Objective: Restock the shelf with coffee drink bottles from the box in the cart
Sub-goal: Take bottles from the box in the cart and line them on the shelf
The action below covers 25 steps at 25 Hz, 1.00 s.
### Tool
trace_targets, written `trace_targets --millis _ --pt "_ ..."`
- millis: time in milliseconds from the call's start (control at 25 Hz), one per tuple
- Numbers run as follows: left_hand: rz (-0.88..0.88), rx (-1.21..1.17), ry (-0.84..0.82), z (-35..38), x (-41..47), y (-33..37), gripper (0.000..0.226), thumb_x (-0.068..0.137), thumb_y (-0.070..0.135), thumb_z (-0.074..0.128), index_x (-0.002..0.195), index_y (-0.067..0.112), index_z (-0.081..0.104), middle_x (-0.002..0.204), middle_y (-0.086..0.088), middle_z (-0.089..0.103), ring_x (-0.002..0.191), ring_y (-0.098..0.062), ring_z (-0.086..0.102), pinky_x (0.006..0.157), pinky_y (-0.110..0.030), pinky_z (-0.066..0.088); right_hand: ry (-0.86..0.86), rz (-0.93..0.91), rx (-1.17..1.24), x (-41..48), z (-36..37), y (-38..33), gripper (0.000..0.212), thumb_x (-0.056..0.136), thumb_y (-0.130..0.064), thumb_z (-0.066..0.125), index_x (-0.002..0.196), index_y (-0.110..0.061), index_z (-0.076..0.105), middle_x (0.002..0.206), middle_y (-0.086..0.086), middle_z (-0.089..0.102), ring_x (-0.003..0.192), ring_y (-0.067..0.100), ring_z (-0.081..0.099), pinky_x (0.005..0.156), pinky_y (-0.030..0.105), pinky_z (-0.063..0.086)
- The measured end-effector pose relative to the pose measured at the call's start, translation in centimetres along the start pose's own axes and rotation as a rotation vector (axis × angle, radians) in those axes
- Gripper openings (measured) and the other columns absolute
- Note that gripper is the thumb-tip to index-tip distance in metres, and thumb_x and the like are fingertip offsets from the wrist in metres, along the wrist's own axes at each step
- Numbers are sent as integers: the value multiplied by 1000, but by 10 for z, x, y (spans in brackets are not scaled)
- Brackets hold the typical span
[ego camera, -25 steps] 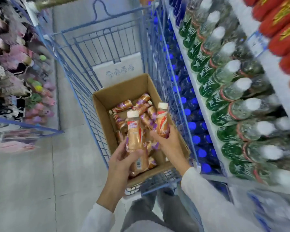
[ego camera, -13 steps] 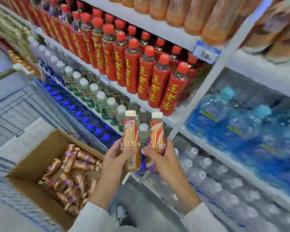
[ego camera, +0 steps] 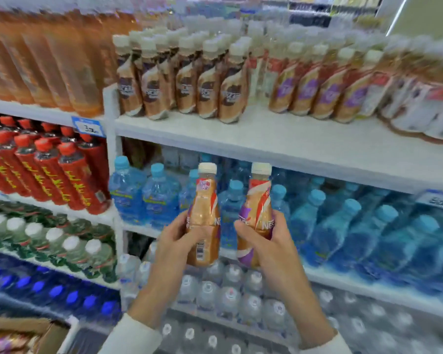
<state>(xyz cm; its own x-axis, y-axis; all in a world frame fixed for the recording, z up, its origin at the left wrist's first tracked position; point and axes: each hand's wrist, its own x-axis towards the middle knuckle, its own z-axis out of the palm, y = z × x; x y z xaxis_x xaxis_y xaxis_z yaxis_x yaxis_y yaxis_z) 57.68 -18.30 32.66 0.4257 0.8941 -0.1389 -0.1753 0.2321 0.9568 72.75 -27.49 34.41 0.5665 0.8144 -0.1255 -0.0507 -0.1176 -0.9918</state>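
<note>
Shelves [ego camera: 266, 134] behind two bottles [ego camera: 205, 213] [ego camera: 258, 208] (two hands [ego camera: 174, 247] [ego camera: 273, 247])

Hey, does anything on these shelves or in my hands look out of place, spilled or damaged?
Nothing stands out. The left bottle in the left hand and the right bottle in the right hand are upright, capped and look intact. Rows on the shelf look orderly, with no spill; blur could hide small damage.

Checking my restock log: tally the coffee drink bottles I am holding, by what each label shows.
Coffee bottle showing its barcode, gripped by the left hand: 1
Coffee bottle showing a purple patch, gripped by the right hand: 1
Total: 2
</note>
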Motion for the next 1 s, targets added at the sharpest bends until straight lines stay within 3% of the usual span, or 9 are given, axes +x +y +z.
trace_targets --millis 320,480,520,600,680,760,880,1000 --pt "135 32 -229 136 41 39 38 71 19 79 108 18 74 100 -9 75 90 -25 70 80 -46 58 251 -159 14 20 -116 -67 40 82 -33 80 113 -27 56 96 -5 70 80 10 69 72 27 54" --pt "336 105 -254 193 87 78 44 84 7 77 123 15 58 105 2 70 82 0 68 64 -18 55 364 -279 -47 70 -147 -117 43 83 -26 78 116 -21 50 103 -4 65 87 10 63 62 18 48" --pt "387 151 -266 203 100 85 48 84 8 78 126 16 54 107 6 68 81 6 67 64 -14 53 373 -305 -50 83 -151 -126 47 83 -24 79 119 -20 49 107 -4 65 90 8 63 65 18 47" --pt "436 233 -301 217 126 93 55 84 11 79 128 23 49 109 12 65 84 11 66 70 -14 55 358 -345 -32 108 -160 -133 52 81 -20 81 123 -23 49 112 -6 66 96 3 65 75 20 48" --pt "424 291 -326 222 148 90 57 84 16 80 127 31 46 115 13 65 96 5 66 87 -26 58 330 -343 -38 126 -164 -128 50 82 -16 80 119 -28 50 110 -9 66 92 -5 65 78 17 49" --pt "401 332 -350 221 158 83 59 84 18 79 130 31 44 125 8 62 110 -6 63 101 -39 53 317 -322 -71 139 -165 -119 50 83 -19 80 121 -28 49 111 -9 66 99 0 65 82 20 50" --pt "406 395 -393 219 161 76 67 86 22 78 141 26 40 135 5 57 119 -10 58 104 -33 50 314 -289 -109 143 -165 -112 55 85 -26 78 129 -27 45 115 -9 65 108 6 63 88 24 52" --pt "393 486 -453 212 171 74 80 80 26 84 145 30 38 138 7 56 122 -10 56 103 -31 49 327 -248 -199 140 -165 -109 68 83 -32 81 136 -27 38 125 -11 59 110 5 60 83 19 50"
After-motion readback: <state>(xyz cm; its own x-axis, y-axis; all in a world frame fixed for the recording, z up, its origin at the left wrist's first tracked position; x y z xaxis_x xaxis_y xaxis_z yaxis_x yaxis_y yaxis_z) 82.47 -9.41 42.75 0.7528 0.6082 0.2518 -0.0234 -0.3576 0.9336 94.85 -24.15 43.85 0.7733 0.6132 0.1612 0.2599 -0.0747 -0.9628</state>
